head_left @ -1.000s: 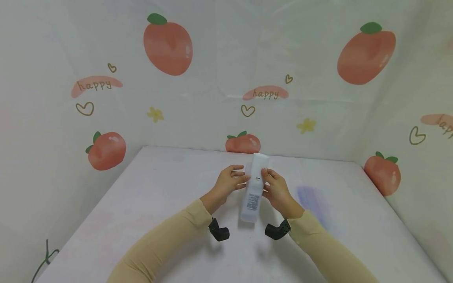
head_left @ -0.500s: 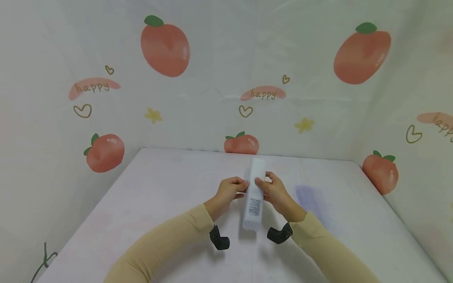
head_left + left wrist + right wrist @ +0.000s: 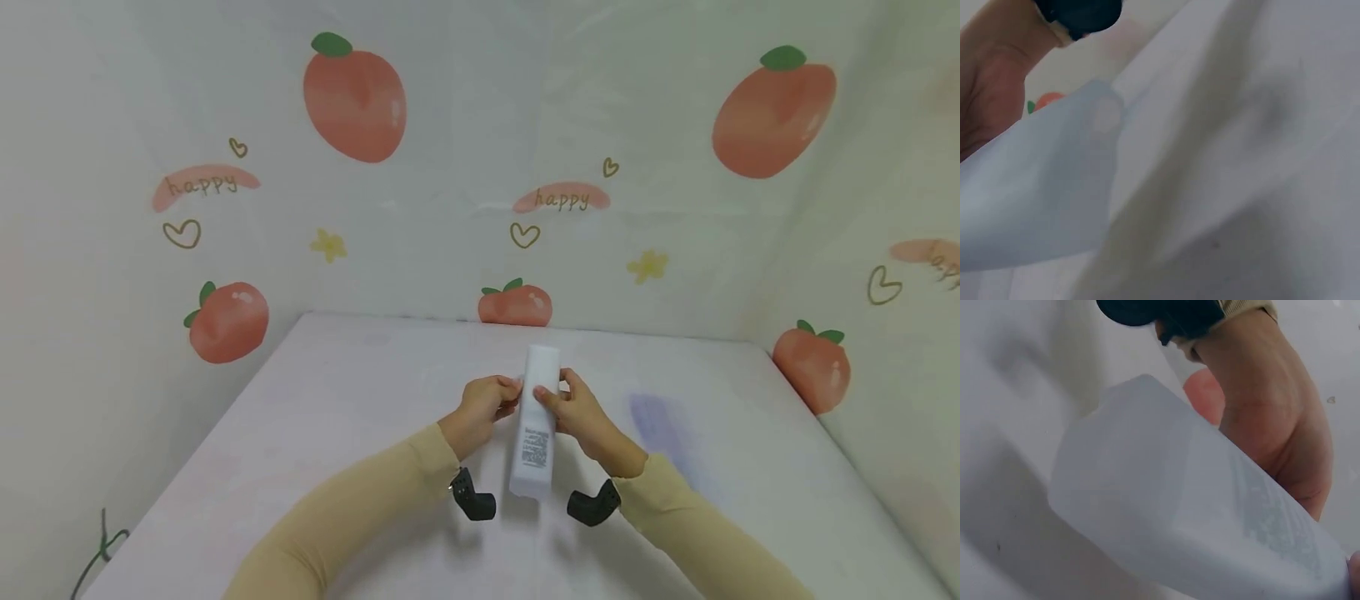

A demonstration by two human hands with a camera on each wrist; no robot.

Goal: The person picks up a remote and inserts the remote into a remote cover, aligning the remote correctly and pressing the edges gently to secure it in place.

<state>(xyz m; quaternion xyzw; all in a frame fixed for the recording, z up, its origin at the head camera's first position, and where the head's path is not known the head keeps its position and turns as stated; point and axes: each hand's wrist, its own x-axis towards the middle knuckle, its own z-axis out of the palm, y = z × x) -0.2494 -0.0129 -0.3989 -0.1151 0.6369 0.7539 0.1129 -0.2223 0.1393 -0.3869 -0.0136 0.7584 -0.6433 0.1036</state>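
Observation:
A long white pack (image 3: pixel 534 417) with a block of grey print near its lower end is held tilted above the table, its upper end away from me. My right hand (image 3: pixel 588 414) grips its right side, thumb laid across the top face. At the left edge, my left hand (image 3: pixel 483 408) pinches with thumb and fingertips by a small pale, see-through bit at the pack's side. The pack (image 3: pixel 1035 187) covers much of the left hand (image 3: pixel 997 94) in the left wrist view. In the right wrist view the pack (image 3: pixel 1147 487) hides most right fingers; its lower end looks smooth and blocky.
A white-covered table (image 3: pixel 375 392) lies under both hands, with a purple smudge (image 3: pixel 663 429) to the right. Behind stands a white curtain (image 3: pixel 450 167) printed with red fruit. A dark green cord (image 3: pixel 102 542) hangs at the far left.
The pack has come slightly nearer to me. My left fingers, earlier spread on its side, now pinch together at its left edge. The right thumb has moved further over the top face.

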